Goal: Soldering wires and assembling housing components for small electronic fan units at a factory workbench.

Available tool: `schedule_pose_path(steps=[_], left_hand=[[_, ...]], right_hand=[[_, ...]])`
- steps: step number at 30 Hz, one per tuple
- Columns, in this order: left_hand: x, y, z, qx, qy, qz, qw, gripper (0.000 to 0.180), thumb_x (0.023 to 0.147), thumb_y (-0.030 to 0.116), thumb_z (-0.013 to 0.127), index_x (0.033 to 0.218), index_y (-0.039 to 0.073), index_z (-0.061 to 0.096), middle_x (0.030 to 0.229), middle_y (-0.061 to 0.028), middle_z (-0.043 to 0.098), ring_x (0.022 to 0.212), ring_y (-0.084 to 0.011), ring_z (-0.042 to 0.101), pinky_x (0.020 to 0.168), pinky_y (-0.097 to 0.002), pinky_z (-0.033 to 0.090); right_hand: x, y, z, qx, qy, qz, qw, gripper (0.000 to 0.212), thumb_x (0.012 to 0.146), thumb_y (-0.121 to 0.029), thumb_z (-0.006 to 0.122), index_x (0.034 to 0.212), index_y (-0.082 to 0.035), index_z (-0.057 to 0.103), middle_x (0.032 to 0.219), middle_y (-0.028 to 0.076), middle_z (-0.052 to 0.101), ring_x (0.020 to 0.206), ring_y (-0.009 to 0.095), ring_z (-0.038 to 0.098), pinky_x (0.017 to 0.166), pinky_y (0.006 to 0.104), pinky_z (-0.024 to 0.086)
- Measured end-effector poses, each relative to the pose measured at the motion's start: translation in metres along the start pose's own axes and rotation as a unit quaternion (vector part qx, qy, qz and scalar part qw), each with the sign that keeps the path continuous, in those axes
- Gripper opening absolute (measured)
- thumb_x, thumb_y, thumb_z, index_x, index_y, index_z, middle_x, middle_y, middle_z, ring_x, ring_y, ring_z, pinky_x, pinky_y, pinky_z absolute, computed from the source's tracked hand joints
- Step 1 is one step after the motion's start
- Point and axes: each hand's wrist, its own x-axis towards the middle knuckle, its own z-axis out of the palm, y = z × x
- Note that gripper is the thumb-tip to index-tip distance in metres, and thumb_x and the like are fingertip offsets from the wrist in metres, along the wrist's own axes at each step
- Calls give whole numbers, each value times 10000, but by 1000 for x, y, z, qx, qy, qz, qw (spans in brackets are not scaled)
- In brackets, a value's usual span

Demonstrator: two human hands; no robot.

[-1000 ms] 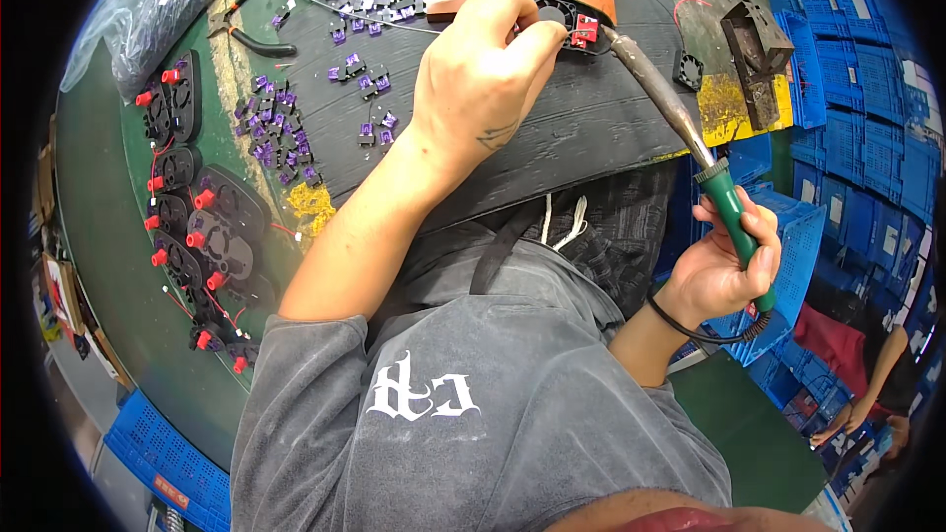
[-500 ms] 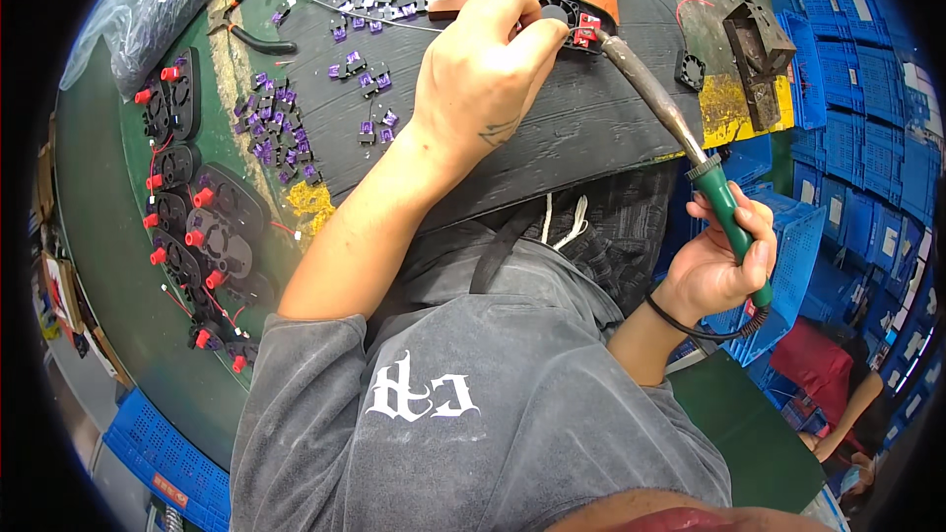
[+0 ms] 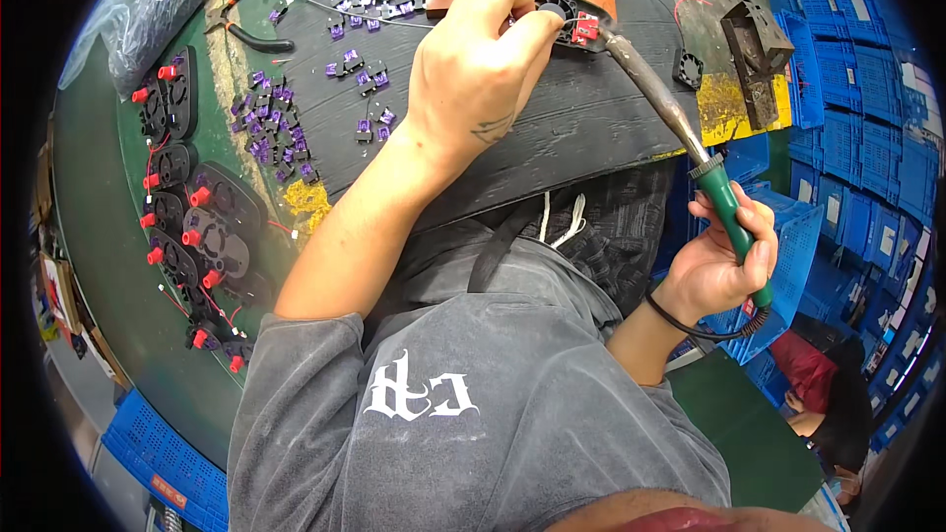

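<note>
My right hand (image 3: 724, 251) is wrapped round the green handle of a soldering iron (image 3: 729, 207), its metal shaft slanting up and left. The tip ends just right of a red part (image 3: 585, 30) with two pale spots. That part sits at the right end of a dark housing with a small black fan (image 3: 554, 8). Over the board, my left hand (image 3: 483, 64) pinches a thin grey solder wire (image 3: 394, 21), whose end reaches toward the red part. My left fingers partly hide the housing, and I cannot tell whether they touch it.
Many purple-and-black switches (image 3: 271, 128) lie on the black board (image 3: 463, 172) and left of it. Pliers (image 3: 256, 39), a plastic bag (image 3: 148, 10) and fan housings with red parts (image 3: 222, 202) lie left. A metal stand (image 3: 757, 59) and blue crates (image 3: 857, 69) are right. A co-worker (image 3: 828, 384) is lower right.
The iron's tip has drawn slightly right, off the red part. My left hand has shifted a little left and down, showing more of the fan. The co-worker has moved.
</note>
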Motion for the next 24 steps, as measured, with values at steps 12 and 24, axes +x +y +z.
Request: schedule_pose_path(steps=[12, 24], left_hand=[[1, 1, -2, -4, 1, 0, 1000, 179, 717, 20, 738, 886, 46, 686, 834, -71, 567, 755, -243, 572, 653, -324, 484], [1, 0, -3, -2, 0, 1, 1000, 182, 713, 20, 739, 884, 48, 684, 834, -69, 562, 754, -235, 568, 648, -320, 484]], right_hand=[[-2, -1, 3, -9, -7, -6, 1000, 397, 896, -284, 421, 854, 70, 596, 933, 200, 577, 625, 343, 647, 548, 390, 579], [0, -1, 3, -16, 3, -7, 1000, 403, 899, -285, 420, 849, 75, 592, 928, 198, 573, 641, 350, 653, 552, 386, 587]])
